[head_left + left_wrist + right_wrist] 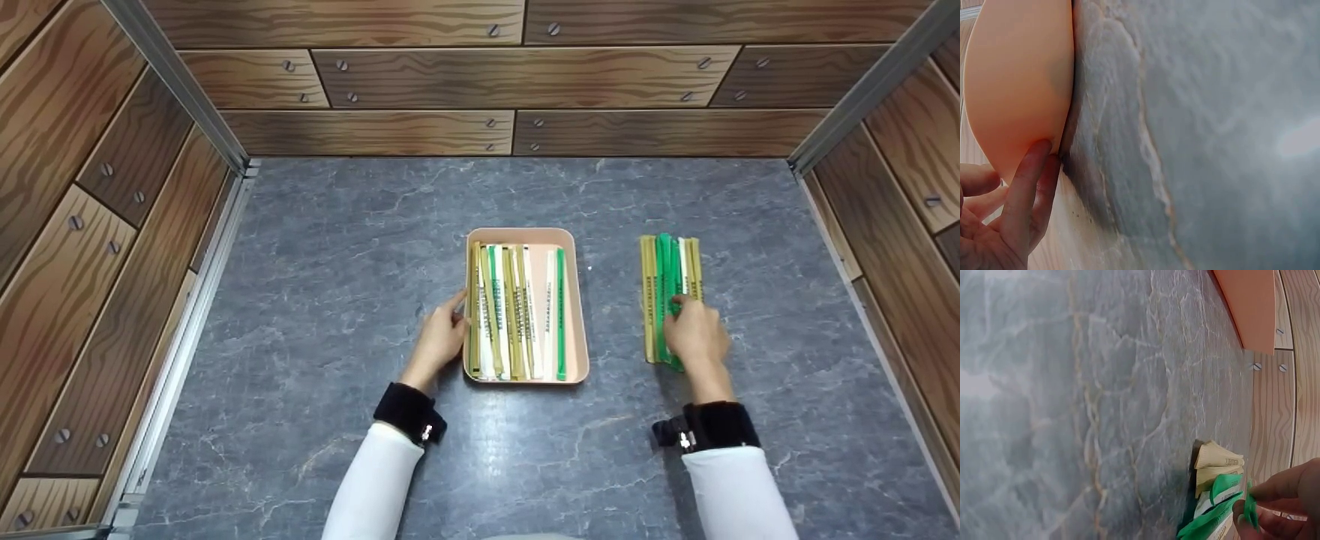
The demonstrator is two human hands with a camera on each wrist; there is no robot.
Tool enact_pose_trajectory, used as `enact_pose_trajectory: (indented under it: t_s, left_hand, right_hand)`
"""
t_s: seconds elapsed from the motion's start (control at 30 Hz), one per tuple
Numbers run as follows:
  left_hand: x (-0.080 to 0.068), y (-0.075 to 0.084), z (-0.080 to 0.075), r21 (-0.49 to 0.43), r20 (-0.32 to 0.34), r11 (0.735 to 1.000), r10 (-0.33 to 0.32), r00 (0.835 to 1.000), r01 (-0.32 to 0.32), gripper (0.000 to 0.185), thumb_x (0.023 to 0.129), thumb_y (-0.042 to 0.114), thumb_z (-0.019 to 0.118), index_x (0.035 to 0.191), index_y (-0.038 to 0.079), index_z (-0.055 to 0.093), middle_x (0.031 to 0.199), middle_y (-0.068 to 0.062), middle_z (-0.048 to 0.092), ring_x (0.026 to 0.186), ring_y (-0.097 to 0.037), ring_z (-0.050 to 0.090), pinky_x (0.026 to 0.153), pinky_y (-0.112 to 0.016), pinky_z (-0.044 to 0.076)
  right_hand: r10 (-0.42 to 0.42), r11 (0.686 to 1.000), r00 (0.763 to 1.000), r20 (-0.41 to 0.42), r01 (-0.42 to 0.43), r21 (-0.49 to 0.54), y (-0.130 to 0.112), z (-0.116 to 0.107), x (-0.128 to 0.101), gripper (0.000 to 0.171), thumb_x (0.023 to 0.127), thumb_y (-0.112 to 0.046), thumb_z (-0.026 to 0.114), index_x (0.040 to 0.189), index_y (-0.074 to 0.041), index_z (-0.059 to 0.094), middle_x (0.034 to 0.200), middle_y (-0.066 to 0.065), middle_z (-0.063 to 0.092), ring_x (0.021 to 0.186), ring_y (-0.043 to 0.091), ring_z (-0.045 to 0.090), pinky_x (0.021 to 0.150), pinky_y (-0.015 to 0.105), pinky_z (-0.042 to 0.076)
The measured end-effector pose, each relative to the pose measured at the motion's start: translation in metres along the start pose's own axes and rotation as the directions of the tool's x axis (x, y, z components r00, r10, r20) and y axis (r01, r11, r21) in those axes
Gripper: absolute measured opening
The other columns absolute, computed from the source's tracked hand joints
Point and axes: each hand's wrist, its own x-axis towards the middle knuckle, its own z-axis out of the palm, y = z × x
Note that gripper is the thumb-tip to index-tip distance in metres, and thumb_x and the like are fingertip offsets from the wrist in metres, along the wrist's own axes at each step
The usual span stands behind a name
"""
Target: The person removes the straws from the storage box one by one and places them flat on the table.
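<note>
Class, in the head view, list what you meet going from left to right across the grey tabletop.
Left hand → tray of sticks → stick pile on the table, under the right hand.

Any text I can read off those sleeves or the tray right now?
Nothing legible.
Sleeves in the tray: dark print along the sleeves, too small to read.
Loose pile of sleeves under the right hand: print too small; blurred in the right wrist view.

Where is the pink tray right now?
In the head view, the pink tray sits mid-table, holding packets. The left hand touches its left side, and a loose pile of packets lies to its right.
</note>
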Motion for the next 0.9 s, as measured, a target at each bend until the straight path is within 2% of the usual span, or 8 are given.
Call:
enact_pose_trajectory:
  t_s: [0.13, 0.23, 0.3, 0.37, 0.47, 0.63, 0.73, 0.9]
  left_hand:
    - [-0.001, 0.001, 0.0, 0.001, 0.005, 1.0, -0.005, 1.0, 0.005, 0.056, 0.089, -0.003, 0.058, 0.144, 0.003, 0.049, 0.079, -0.009, 0.066, 0.061, -0.014, 0.056, 0.057, -0.029, 0.05]
    - [-0.001, 0.001, 0.0, 0.004, 0.003, 1.0, -0.004, 1.0, 0.004, 0.056, 0.089, -0.003, 0.058, 0.144, 0.004, 0.049, 0.081, -0.01, 0.067, 0.065, -0.015, 0.059, 0.06, -0.031, 0.052]
    - [0.0, 0.001, 0.0, 0.008, -0.001, 1.0, -0.005, 1.0, 0.005, 0.056, 0.089, -0.003, 0.059, 0.143, 0.005, 0.05, 0.082, -0.01, 0.068, 0.066, -0.016, 0.06, 0.062, -0.032, 0.053]
    - [0.0, 0.001, 0.0, 0.002, -0.001, 1.0, -0.006, 1.0, 0.006, 0.056, 0.089, -0.003, 0.058, 0.143, 0.005, 0.05, 0.082, -0.009, 0.067, 0.067, -0.016, 0.06, 0.061, -0.031, 0.052]
    - [0.0, 0.001, 0.001, -0.007, 0.004, 1.0, -0.016, 1.0, 0.016, 0.057, 0.089, -0.003, 0.058, 0.144, 0.006, 0.049, 0.081, -0.009, 0.067, 0.066, -0.016, 0.059, 0.06, -0.031, 0.052]
    - [-0.001, 0.001, 0.001, -0.013, 0.008, 0.999, -0.033, 0.999, 0.033, 0.057, 0.09, -0.004, 0.058, 0.145, 0.007, 0.048, 0.083, -0.009, 0.067, 0.067, -0.016, 0.059, 0.06, -0.03, 0.052]
    - [-0.001, 0.001, 0.001, -0.01, 0.01, 0.999, -0.034, 0.999, 0.034, 0.056, 0.09, -0.003, 0.058, 0.144, 0.006, 0.049, 0.084, -0.01, 0.067, 0.068, -0.017, 0.06, 0.061, -0.03, 0.052]
    - [0.0, 0.003, -0.001, 0.025, 0.015, 0.999, -0.029, 0.999, 0.028, 0.049, 0.091, -0.002, 0.058, 0.14, 0.002, 0.053, 0.089, -0.012, 0.069, 0.075, -0.019, 0.064, 0.066, -0.032, 0.054]
  right_hand:
    - [-0.033, 0.999, 0.996, -0.077, 0.034, 0.011, -0.002, 0.003, -0.002, 0.048, 0.097, -0.025, 0.058, 0.14, -0.002, 0.052, 0.12, 0.029, 0.061, 0.091, 0.046, 0.063, 0.063, 0.055, 0.05]
    - [-0.11, 0.986, 0.979, -0.172, 0.129, 0.107, -0.009, 0.01, -0.003, 0.043, 0.097, -0.021, 0.06, 0.134, 0.0, 0.057, 0.116, 0.026, 0.063, 0.092, 0.042, 0.064, 0.066, 0.053, 0.053]
    - [-0.181, 0.954, 0.961, -0.208, 0.223, 0.199, -0.016, 0.018, -0.003, 0.038, 0.097, -0.015, 0.06, 0.13, 0.003, 0.059, 0.112, 0.025, 0.064, 0.091, 0.039, 0.065, 0.069, 0.05, 0.055]
    - [-0.253, 0.907, 0.941, -0.224, 0.311, 0.283, -0.024, 0.028, -0.003, 0.034, 0.097, -0.01, 0.06, 0.126, 0.006, 0.061, 0.108, 0.025, 0.065, 0.09, 0.038, 0.066, 0.073, 0.048, 0.055]
    - [-0.324, 0.848, 0.93, -0.175, 0.367, 0.382, -0.037, 0.042, -0.004, 0.034, 0.098, -0.009, 0.058, 0.127, 0.008, 0.059, 0.109, 0.026, 0.065, 0.088, 0.036, 0.067, 0.071, 0.043, 0.056]
    - [-0.339, 0.799, 0.941, 0.001, 0.287, 0.529, -0.056, 0.061, -0.008, 0.043, 0.103, -0.016, 0.05, 0.142, 0.003, 0.048, 0.12, 0.026, 0.061, 0.077, 0.036, 0.066, 0.057, 0.039, 0.056]
    - [-0.333, 0.805, 0.941, 0.06, 0.251, 0.538, -0.064, 0.068, -0.008, 0.048, 0.105, -0.021, 0.045, 0.149, -0.003, 0.04, 0.13, 0.026, 0.056, 0.092, 0.038, 0.066, 0.073, 0.044, 0.057]
    - [-0.35, 0.799, 0.936, 0.039, 0.277, 0.534, -0.073, 0.077, -0.006, 0.05, 0.106, -0.023, 0.042, 0.153, -0.008, 0.033, 0.148, 0.021, 0.042, 0.128, 0.038, 0.048, 0.102, 0.048, 0.043]
